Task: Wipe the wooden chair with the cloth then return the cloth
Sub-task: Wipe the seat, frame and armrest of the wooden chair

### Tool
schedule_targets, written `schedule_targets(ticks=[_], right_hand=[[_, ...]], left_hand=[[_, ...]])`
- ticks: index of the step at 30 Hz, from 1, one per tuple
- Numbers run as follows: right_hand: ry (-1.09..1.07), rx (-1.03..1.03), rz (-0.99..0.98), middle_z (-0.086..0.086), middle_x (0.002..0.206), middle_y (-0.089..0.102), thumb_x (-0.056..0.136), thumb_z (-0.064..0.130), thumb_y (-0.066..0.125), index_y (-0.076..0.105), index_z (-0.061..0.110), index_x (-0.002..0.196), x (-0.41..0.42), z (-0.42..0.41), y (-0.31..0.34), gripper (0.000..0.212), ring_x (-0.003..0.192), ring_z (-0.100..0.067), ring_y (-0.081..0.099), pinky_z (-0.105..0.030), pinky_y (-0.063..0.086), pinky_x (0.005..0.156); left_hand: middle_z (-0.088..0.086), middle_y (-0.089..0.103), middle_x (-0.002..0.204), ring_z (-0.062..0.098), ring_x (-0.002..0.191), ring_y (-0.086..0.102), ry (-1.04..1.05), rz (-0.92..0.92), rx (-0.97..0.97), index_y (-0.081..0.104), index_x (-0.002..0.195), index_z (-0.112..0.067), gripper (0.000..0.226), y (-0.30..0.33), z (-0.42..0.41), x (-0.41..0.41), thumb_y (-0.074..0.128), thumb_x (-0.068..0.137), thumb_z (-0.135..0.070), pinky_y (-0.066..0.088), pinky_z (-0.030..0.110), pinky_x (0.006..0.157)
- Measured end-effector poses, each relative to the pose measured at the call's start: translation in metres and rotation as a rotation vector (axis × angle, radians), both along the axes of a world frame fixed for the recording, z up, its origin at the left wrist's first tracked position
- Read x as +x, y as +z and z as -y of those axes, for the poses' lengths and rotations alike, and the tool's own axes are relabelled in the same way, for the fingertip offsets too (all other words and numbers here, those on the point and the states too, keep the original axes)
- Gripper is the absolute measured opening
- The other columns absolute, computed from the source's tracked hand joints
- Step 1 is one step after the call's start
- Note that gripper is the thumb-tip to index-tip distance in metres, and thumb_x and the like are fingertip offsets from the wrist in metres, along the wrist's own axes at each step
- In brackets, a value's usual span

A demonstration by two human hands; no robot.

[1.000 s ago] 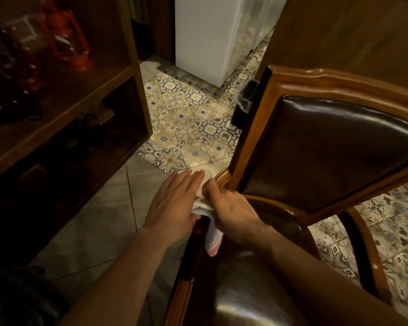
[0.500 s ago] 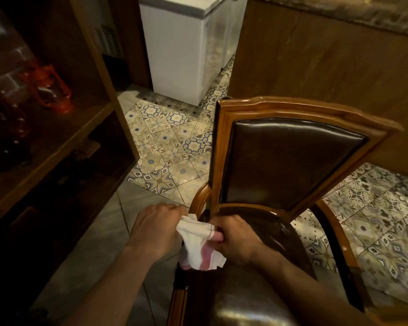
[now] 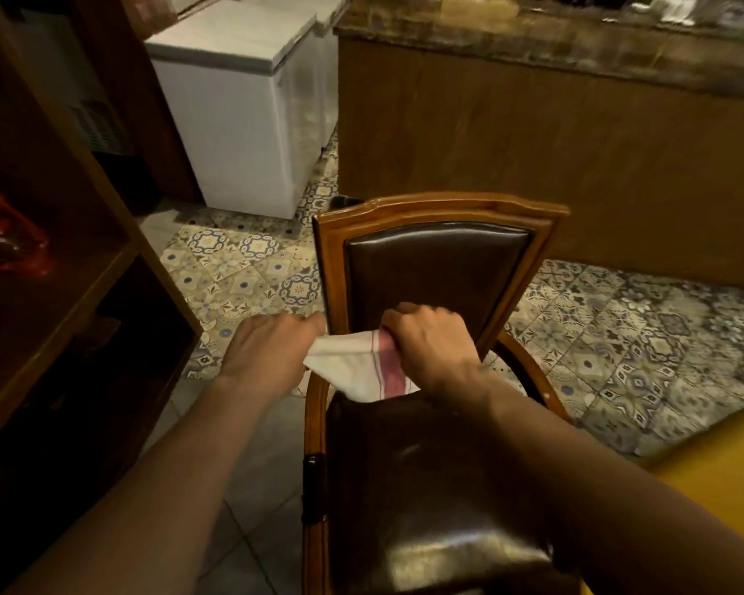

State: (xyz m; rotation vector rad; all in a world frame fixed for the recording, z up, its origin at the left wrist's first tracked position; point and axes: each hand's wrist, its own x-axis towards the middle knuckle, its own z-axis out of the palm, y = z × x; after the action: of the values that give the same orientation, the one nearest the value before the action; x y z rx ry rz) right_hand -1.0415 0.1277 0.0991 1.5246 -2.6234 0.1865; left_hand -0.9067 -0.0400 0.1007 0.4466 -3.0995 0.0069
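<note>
**Cloth stretched between two hands at the base of the chair back**

At the near edge of the view, two bare forearms reach forward over the dark padded seat of the wooden chair (image 3: 430, 294). Just beyond them, the right hand (image 3: 430, 343) is closed in a fist around one end of the cloth (image 3: 357, 365), gripping it near its red stripe, right in front of the lower part of the dark leather backrest. The left hand (image 3: 271, 350) sits at the cloth's other end, beside the left upright of the chair frame; its fingers curl down over that white corner, though whether they pinch it or only rest on it cannot be told from this angle. The cloth is white, spans the gap between the hands, and hangs in a loose fold over the back of the seat.

Beyond the chair lies the patterned tile floor (image 3: 241, 272). To the left stands a dark wooden shelf unit (image 3: 82, 268). Farther back are a white chest freezer (image 3: 237, 122) and a long wooden counter (image 3: 576, 143) with a stone-like top.
</note>
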Motion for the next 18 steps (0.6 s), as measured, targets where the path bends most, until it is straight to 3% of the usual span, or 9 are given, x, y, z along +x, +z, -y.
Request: schedule_targets(ticks=[10, 15, 18], right_hand=[[-0.236, -0.014, -0.165, 0.000, 0.093, 0.065, 0.084, 0.019, 0.068, 0.066, 0.023, 0.101, -0.002, -0.060, 0.086, 0.017, 0.080, -0.028, 0.065, -0.032, 0.030, 0.060], [-0.393, -0.012, -0.196, -0.001, 0.088, 0.065, 0.085, 0.017, 0.064, 0.063, 0.022, 0.094, 0.000, -0.115, 0.102, 0.011, 0.073, -0.030, 0.065, -0.033, 0.033, 0.055], [-0.476, 0.009, -0.186, 0.000, 0.086, 0.064, 0.086, 0.019, 0.064, 0.062, 0.023, 0.092, 0.005, -0.156, 0.102, 0.007, 0.070, -0.028, 0.064, -0.032, 0.034, 0.055]], left_hand=[[-0.009, 0.066, 0.088, 0.021, 0.080, 0.066, -0.264, -0.152, -0.035, 0.050, 0.102, -0.034, 0.044, 0.072, -0.025, -0.041, 0.075, 0.074, -0.012, 0.044, 0.035, 0.063], [-0.008, 0.065, 0.091, 0.021, 0.084, 0.066, -0.397, -0.201, -0.045, 0.050, 0.105, -0.034, 0.041, 0.088, -0.070, -0.063, 0.073, 0.078, -0.014, 0.038, 0.035, 0.063], [-0.008, 0.064, 0.090, 0.021, 0.084, 0.066, -0.472, -0.203, -0.015, 0.049, 0.103, -0.032, 0.037, 0.091, -0.108, -0.074, 0.074, 0.080, -0.017, 0.042, 0.036, 0.064]])
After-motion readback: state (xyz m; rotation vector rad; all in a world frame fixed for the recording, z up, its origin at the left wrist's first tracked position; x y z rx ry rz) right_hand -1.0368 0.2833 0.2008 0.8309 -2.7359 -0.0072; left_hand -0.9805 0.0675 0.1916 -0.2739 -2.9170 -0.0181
